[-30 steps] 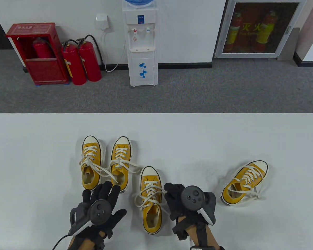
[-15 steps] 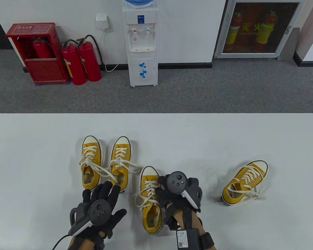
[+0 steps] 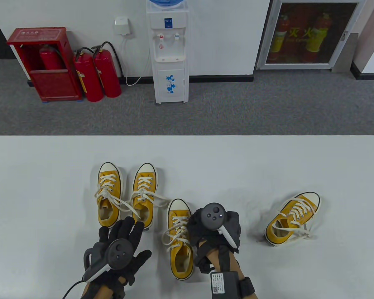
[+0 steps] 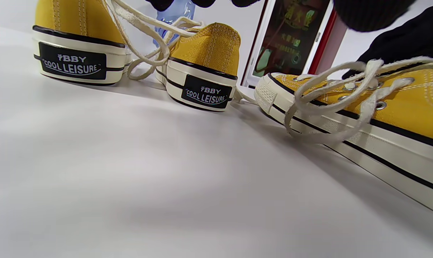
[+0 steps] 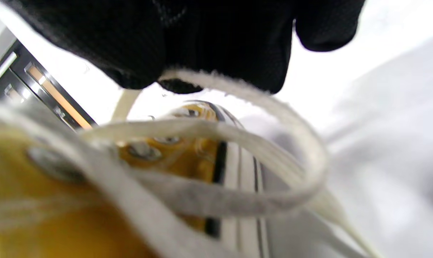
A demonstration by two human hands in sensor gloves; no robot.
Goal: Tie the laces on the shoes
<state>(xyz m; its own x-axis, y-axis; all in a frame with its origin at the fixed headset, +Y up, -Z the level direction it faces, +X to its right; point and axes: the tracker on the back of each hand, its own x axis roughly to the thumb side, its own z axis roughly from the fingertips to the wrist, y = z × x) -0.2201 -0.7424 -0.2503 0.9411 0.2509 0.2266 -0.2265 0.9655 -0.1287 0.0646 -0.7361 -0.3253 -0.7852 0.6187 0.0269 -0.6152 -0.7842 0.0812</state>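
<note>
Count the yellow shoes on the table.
4: two side by side at left-centre, one nearer beside the right hand, and one tilted, apart at right. None looks hidden.

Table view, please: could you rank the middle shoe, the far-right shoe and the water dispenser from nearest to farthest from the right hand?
1. Middle shoe: directly left of the right hand, under its fingers.
2. Far-right shoe: alone on the table's right side.
3. Water dispenser: on the floor by the back wall.
</note>
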